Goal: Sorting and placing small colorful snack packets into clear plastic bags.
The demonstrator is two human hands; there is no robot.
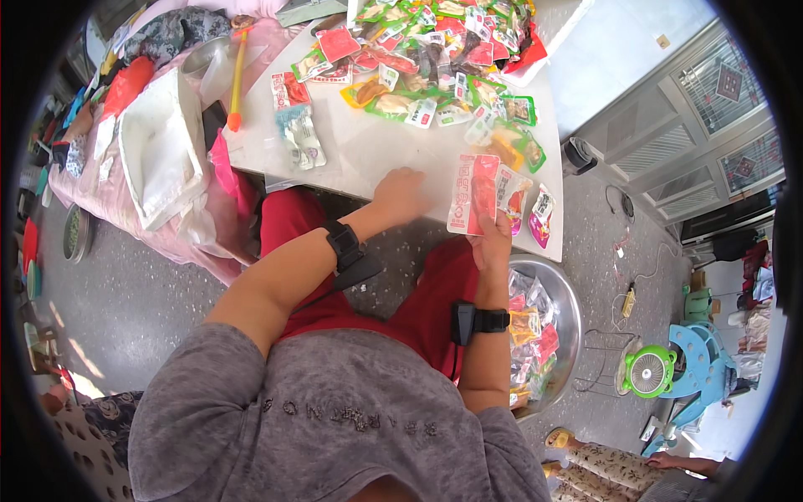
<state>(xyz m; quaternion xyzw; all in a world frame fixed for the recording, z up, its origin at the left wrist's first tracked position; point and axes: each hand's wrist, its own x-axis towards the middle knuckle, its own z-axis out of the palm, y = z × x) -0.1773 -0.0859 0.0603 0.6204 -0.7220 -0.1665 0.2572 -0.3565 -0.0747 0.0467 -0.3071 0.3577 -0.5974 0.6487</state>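
Observation:
My right hand [491, 237] grips the lower edge of a flat red-and-white vacuum food packet [472, 193] above the table's near edge. Just beyond my fingers is a white packet with a purple end [514, 191], partly covered; I cannot tell if I hold it too. My left hand [401, 196], blurred, is over the near edge of the white table [357, 147], back upward, with its fingertips hard to make out. A similar purple-ended packet [541, 216] lies to the right. Farther back spreads a heap of mixed food packets [433, 63].
A red packet [290, 90] and a pale packet [302, 138] lie at left. A metal basin [568, 332] with packets stands beside my right leg. A foam box [160, 150] rests on a pink-covered surface at left. A person's legs [608, 467] show at lower right.

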